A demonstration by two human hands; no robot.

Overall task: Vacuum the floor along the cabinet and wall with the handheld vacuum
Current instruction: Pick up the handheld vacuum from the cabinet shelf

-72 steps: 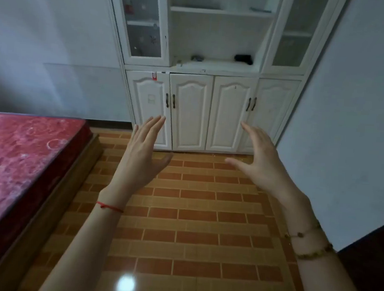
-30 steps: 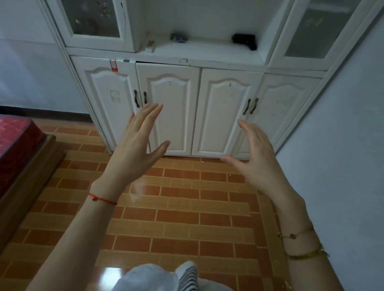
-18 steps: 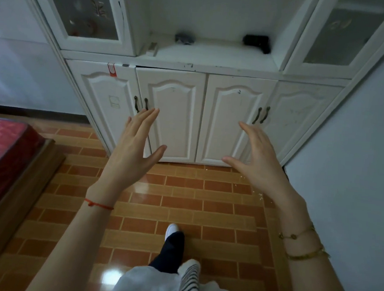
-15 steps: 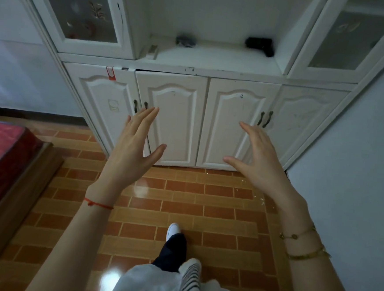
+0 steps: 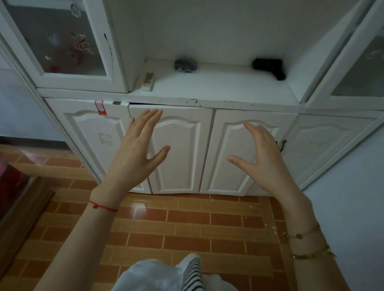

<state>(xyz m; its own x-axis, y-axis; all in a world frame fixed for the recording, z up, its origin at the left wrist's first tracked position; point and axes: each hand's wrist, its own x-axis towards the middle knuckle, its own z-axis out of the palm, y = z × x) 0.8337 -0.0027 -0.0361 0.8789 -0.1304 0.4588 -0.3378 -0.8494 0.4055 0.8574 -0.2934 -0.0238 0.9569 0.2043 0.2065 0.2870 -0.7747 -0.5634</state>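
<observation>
- Grip: our left hand (image 5: 135, 157) and right hand (image 5: 265, 167) were spread open, empty, before the cabinet (image 5: 179, 172) doors.
- Handheld vacuum (image 5: 268, 67): black, lay on the open shelf above.

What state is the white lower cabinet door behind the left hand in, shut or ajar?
Slightly ajar: a dark wedge-shaped gap runs along the top edge of the white panelled lower cabinet door.
</observation>
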